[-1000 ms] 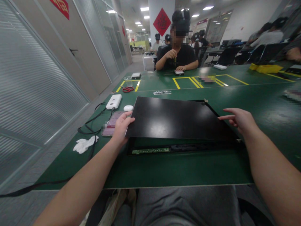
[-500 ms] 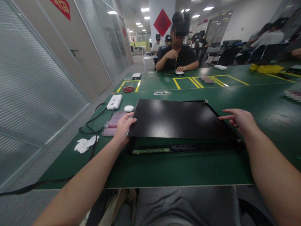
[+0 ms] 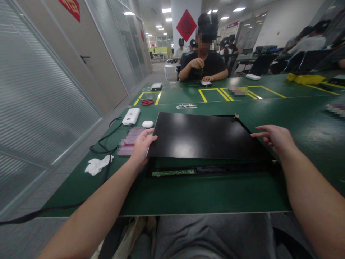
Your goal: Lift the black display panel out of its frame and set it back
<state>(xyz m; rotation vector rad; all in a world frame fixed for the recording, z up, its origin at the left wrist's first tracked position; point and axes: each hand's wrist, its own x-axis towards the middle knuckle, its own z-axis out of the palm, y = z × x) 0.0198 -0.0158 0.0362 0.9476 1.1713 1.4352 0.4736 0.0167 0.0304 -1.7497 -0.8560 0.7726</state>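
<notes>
Gripping the left edge of the black panel, the left hand is curling its fingers around it, while the right hand, fingers loosely spread, is touching the right edge. The panel is lying tilted over a frame on the green table.

We see a glossy black panel as our landmark, lying on a dark green table marked with yellow outlined boxes beyond the panel. Under the panel's near edge shows a thin green strip. Left of the panel lie a pink phone, a white power bank, black cables and white gloves. Beyond the panel, to its left, sit red scissors; a red diamond sign hangs on a white pillar.
</notes>
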